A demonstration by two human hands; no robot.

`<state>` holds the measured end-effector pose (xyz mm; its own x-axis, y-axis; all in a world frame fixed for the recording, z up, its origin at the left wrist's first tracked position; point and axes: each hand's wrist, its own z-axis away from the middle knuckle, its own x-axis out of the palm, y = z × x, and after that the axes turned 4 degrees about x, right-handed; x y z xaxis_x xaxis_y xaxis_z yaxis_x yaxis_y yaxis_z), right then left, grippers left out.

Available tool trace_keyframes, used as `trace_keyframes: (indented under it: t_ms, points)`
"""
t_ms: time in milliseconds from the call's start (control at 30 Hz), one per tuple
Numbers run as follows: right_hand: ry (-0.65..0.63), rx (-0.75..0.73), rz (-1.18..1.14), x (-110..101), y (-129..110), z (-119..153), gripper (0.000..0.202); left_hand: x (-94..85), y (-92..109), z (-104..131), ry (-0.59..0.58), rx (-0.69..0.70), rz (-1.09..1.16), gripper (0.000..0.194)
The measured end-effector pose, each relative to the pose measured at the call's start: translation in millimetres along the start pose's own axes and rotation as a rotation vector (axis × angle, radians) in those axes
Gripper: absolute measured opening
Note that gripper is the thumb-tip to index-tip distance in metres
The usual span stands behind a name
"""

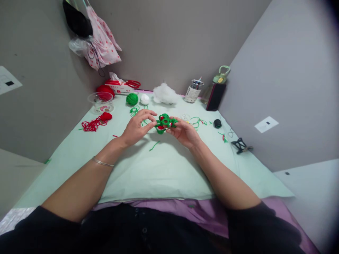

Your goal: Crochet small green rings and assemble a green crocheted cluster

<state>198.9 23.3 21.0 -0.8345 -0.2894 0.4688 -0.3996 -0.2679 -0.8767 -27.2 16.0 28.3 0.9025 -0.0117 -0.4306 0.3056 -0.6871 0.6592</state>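
A small green and red crocheted piece [165, 122] with white bits is held up above the middle of the table. My right hand [185, 132] grips its right side between thumb and fingers. A thin light-coloured tool, partly hidden, shows by these fingers. At the piece's left edge, the thumb and a finger of my left hand [137, 126] come together in a pinch. Whether they hold the edge itself or a strand there is too small to tell. Below lies a loose green yarn end [154, 145].
Along the back stand a tissue box [119, 86] with red scissors [132, 84], a green yarn ball [131, 99], a white ball [144, 99], stuffing [165, 94], a pen cup [193, 92] and a phone [216, 97]. Red yarn [94, 123] lies left; a black stand [241, 145] right.
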Motion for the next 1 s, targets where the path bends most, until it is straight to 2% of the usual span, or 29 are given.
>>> trace_keyframes:
  t_ms: [67,167,233,300,467,667,833,1000]
  points:
    - [0.006,-0.005,-0.019,-1,-1,0,0.02,0.9,0,0,0.011,-0.005,-0.006,0.017]
    - [0.012,0.006,-0.008,-1,-1,0,0.02,5.3,0,1,0.047,0.023,-0.005,0.006]
    - [-0.001,0.019,0.014,-1,0,0,0.02,8.9,2,1,0.04,0.053,0.008,0.022]
    - [-0.044,0.027,0.044,0,1,1,0.022,11.7,3,2,0.021,0.058,0.034,0.024]
    - [-0.142,0.039,0.147,3,5,2,0.022,12.2,3,2,0.065,-0.157,0.307,0.007]
    - [-0.031,-0.053,0.392,5,10,2,0.028,10.1,-3,-5,0.113,-0.349,0.529,0.016]
    - [-0.025,-0.07,0.456,6,12,2,0.033,10.4,-2,-7,0.128,-0.397,0.622,0.023]
    - [-0.026,-0.132,0.461,9,11,4,0.027,12.1,-3,-5,0.133,-0.397,0.6,0.021]
